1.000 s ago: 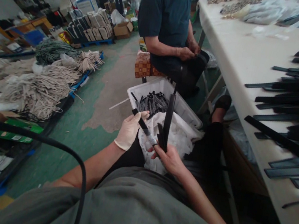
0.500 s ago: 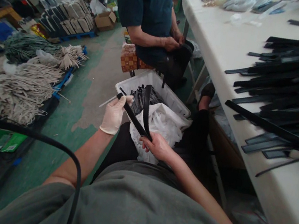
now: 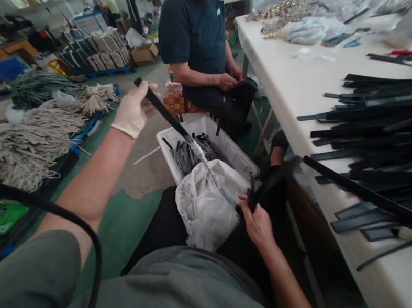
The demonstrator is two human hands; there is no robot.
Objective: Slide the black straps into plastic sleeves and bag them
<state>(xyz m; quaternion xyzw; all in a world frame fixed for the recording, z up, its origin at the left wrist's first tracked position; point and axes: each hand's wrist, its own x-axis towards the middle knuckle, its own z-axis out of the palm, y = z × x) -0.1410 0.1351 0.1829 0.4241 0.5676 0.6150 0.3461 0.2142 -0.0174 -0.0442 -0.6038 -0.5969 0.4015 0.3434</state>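
A long black strap [image 3: 168,116] is drawn out on a slant between my two hands, with a pale, shiny stretch along its lower half. My left hand [image 3: 133,111], in a thin whitish glove, pinches the upper end. Lower and to the right, my bare right hand [image 3: 258,226] is closed on the strap's other part, and a short black piece sticks up from the fingers. Beneath the strap, a crumpled white plastic bag [image 3: 208,213] lies on my lap. Just beyond it is a white bin [image 3: 237,158] holding many dark strips.
Many black straps [image 3: 386,127] are heaped on the white table [image 3: 283,77] at right. A co-worker [image 3: 195,35] sits ahead, hands on a dark item. Bundles of pale cords [image 3: 28,144] lie on the left. A black cable [image 3: 60,213] loops across the lower left foreground.
My hands have moved apart, the left up and leftward, the right down and rightward. The strap, looped before, is now drawn out between them. The view has tilted up.
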